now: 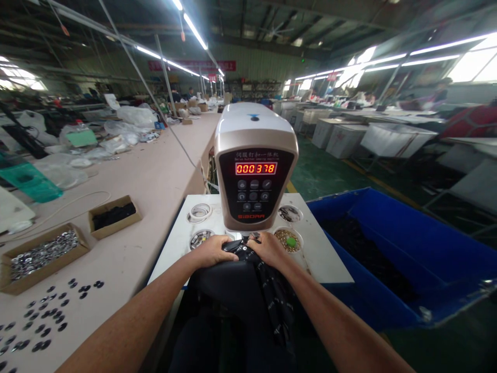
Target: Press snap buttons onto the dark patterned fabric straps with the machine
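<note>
**Two-handed hold, right up at the front**

And here we are at the white-and-gold, round-shouldered button machine (256, 127), its red digital display (256, 169) glowing 000378! Directly under its front lies the limp black cloth with small white marks (274, 298), gathered up at the top, its loose length hanging down toward the wearer.

Look at the grip: the left hand (215, 250) pinches the gathered cloth just left of the machine's foot, thumb laid on top, while the right hand (269, 247) clasps it just to the right, fingers curled in. Neither is free.

How does it handle? Light and soft, I'd judge, with a slight sheen that may make it slippery; it folds and sags rather than holding a shape. The sensible hold is close to the worked edge, a hand each side, keeping the cloth flat between them and fingertips out from under the machine.

Around the machine, the pale square tabletop (330, 267) carries a round cup of small brassy pieces (282, 239) to its right. Further right gapes the big blue fabric-sided bin (446, 256); over to the left, the open cardboard box of silvery pieces (44, 254) sits on the long beige table (155, 173).
</note>
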Tool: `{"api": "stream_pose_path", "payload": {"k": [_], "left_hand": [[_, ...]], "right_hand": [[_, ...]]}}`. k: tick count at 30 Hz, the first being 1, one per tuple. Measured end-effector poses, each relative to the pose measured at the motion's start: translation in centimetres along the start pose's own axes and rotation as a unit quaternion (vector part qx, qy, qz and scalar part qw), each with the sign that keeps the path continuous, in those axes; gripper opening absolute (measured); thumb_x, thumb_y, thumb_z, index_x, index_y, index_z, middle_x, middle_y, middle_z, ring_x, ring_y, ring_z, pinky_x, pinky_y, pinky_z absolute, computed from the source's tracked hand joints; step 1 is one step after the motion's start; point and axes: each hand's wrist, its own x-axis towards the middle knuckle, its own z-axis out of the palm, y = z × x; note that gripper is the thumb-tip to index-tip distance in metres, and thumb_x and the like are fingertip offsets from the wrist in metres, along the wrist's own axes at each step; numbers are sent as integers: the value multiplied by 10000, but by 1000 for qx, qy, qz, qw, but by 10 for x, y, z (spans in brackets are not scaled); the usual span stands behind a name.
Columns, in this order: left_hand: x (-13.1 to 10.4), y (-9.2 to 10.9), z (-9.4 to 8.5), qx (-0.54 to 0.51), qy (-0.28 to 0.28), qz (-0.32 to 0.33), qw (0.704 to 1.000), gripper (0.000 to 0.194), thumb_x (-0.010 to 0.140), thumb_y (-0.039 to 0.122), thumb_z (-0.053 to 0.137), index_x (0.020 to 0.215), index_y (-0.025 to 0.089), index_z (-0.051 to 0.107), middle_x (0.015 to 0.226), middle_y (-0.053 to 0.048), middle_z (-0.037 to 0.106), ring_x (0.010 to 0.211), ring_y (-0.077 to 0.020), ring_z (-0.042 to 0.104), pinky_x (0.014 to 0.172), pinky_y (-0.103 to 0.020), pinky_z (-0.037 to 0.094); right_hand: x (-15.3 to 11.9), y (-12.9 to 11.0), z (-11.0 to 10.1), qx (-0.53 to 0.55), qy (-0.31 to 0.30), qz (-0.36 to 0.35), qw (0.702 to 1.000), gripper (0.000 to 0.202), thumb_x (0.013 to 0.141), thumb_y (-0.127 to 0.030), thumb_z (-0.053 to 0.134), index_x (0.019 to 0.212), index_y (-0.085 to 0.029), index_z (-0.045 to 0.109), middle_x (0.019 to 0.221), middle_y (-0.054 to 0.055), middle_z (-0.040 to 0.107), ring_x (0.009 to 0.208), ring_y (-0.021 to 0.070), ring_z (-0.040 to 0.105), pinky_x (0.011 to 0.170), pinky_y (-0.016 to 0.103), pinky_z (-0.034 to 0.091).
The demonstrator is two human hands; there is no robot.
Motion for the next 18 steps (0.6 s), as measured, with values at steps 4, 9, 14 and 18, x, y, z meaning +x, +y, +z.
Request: {"api": "stream_pose_path", "payload": {"k": [4,9,14,18], "left_hand": [[-1,2,0,-2,2,-6,1000,382,688,462,771,912,165,681,890,-9,694,882,-233,625,742,-287,416],[-10,14,3,-1,52,-22,998,439,748,461,708,1082,178,680,1074,-58,720,1013,-257,651,888,-336,475],[-58,10,14,93,330,-6,939,516,861,544,559,1199,161,638,1250,-141,657,1212,-308,580,1096,-464,422],[-147,-25,26,152,400,28,903,395,834,550,600,1156,336,680,1230,-25,691,1157,-274,644,1048,-446,523]], "right_hand": [[0,0,0,12,0,0,1000,210,844,-343,615,804,-144,667,743,6,643,742,142,547,668,235,308],[-3,-3,-2,46,15,7,999,198,822,-333,635,780,-145,681,785,18,684,766,155,586,685,239,350],[-20,7,-30,120,73,39,989,196,786,-343,657,792,-159,726,844,42,719,883,221,641,808,288,426],[-62,41,-84,231,136,122,956,234,745,-379,711,808,-156,751,823,67,736,850,249,680,805,326,507]]}}
